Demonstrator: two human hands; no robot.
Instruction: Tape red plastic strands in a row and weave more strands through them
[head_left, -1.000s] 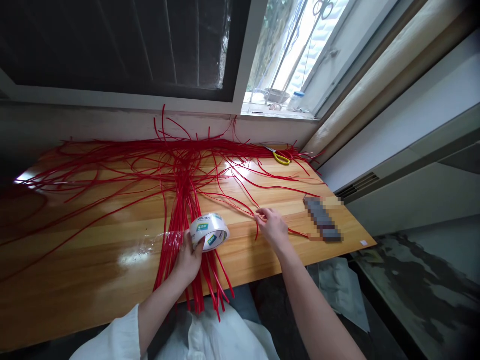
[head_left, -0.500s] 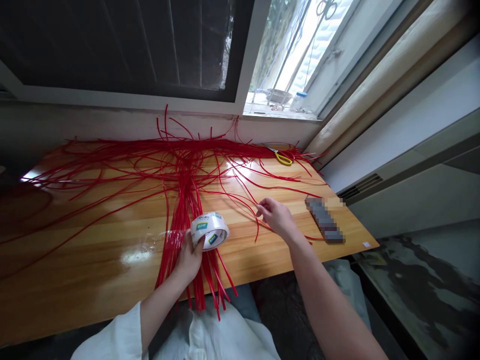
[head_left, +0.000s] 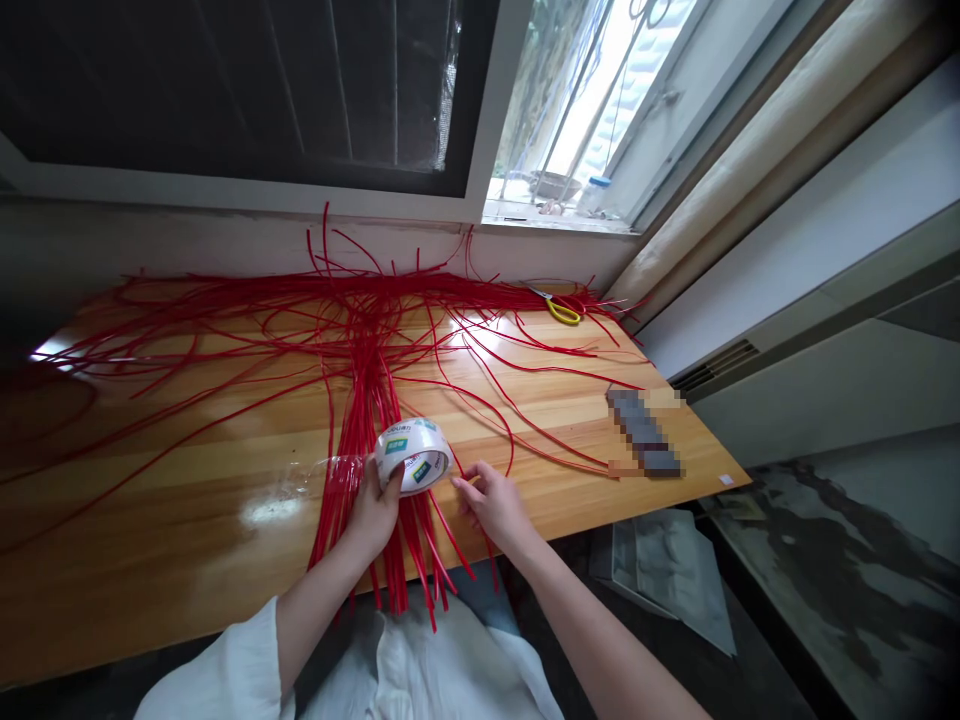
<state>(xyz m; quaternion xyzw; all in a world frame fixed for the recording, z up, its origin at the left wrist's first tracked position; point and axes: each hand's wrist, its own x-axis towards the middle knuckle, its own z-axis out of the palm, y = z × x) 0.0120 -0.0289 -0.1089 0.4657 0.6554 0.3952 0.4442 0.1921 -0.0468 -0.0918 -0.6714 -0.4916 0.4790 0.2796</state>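
Note:
My left hand [head_left: 377,512] is closed on a roll of clear packing tape [head_left: 414,455], held upright over a bundle of red strands [head_left: 362,420]. A stretch of clear tape [head_left: 330,470] runs left from the roll across the bundle onto the wooden table [head_left: 187,520]. My right hand [head_left: 491,503] sits just right of the roll, pinching a single red strand [head_left: 517,420] between thumb and fingers. The bundle's near ends hang over the table's front edge above my white clothing.
Red strands fan out over the whole far half of the table to the wall under the window. Yellow-handled scissors [head_left: 559,310] lie at the far right. A blurred dark flat object [head_left: 643,434] rests near the right edge. Grey sheets [head_left: 667,570] lie on the floor to the right.
My right hand has come back from the middle right of the table to beside the tape roll, bringing a red strand with it. The left hand and roll have stayed put.

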